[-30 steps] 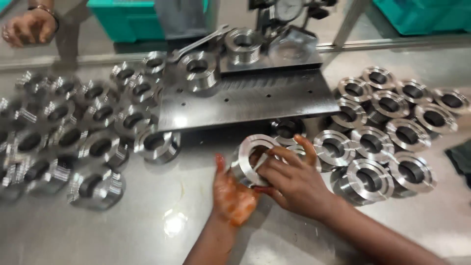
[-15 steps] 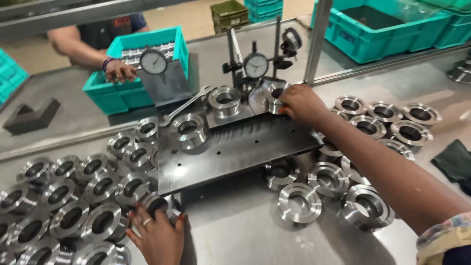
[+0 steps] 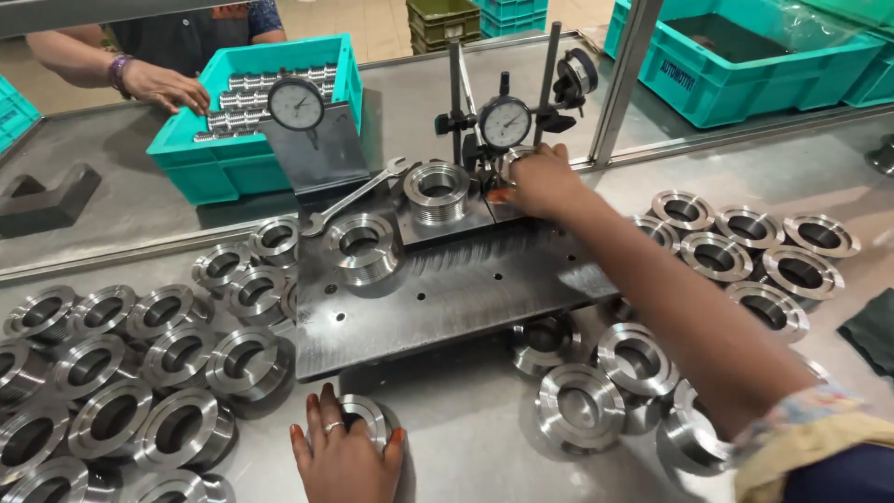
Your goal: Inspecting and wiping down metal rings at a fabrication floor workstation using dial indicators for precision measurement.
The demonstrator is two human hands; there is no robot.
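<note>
Two dial gauges (image 3: 506,122) are seen; the right hand (image 3: 540,179), moved slightly since, is closed on a ring (image 3: 515,160), probably under one. Left hand (image 3: 346,456) is laid flat, covering another ring (image 3: 366,416) now.

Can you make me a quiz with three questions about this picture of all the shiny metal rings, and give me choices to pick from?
1. Where is the right hand?
A. Up at the dial gauge on its stand
B. Inside the teal crate
C. On the dark cloth

2. What colour is the crate behind the dark metal plate?
A. Red
B. Teal
C. Yellow

3. What is the left hand doing?
A. Lifting a wrench in the air
B. Resting flat on a metal ring on the table
C. Holding a gauge

Answers:
1. A, the hand reaches to the dial gauge at the back of the plate.
2. B, its walls are teal.
3. B, the palm lies on a metal ring at the near table edge.
</note>
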